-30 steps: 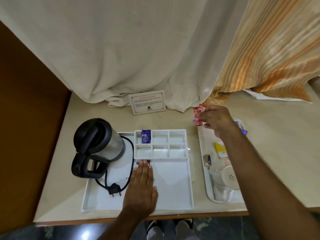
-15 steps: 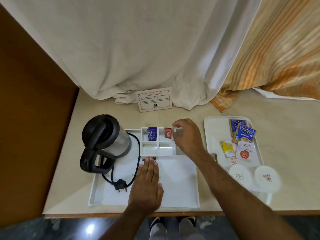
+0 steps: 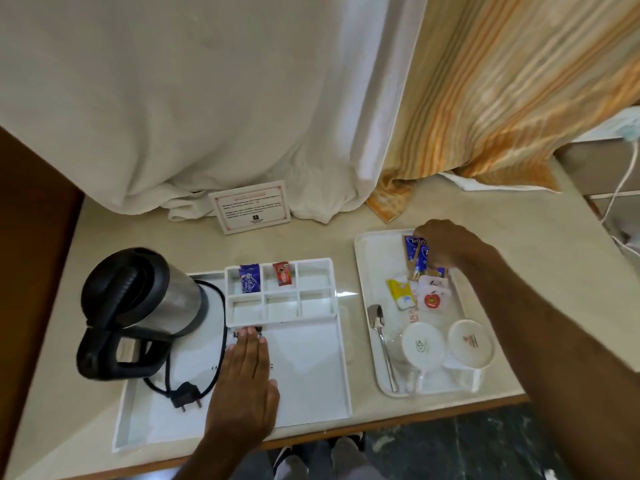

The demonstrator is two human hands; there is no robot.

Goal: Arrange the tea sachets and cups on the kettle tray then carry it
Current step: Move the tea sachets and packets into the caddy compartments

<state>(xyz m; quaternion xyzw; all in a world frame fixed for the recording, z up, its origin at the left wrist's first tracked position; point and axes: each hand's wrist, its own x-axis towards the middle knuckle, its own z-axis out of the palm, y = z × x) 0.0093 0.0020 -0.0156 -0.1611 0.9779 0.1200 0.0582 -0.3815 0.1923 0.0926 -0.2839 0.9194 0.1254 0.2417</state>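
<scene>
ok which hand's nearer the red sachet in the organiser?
Left. The left hand lies flat on the kettle tray, fingertips just below the organiser holding the red sachet. The right hand is over on the side tray, on the Tetley sachets.

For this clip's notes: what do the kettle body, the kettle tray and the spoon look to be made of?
Kettle: brushed metal body, likely stainless steel, with soft streaky reflections; lid and handle matte black plastic.
Kettle tray: opaque white, probably moulded plastic, with thin raised walls and dividers, a dull sheen.
Spoon: polished metal, going by its bright mirror-like bowl.
</scene>
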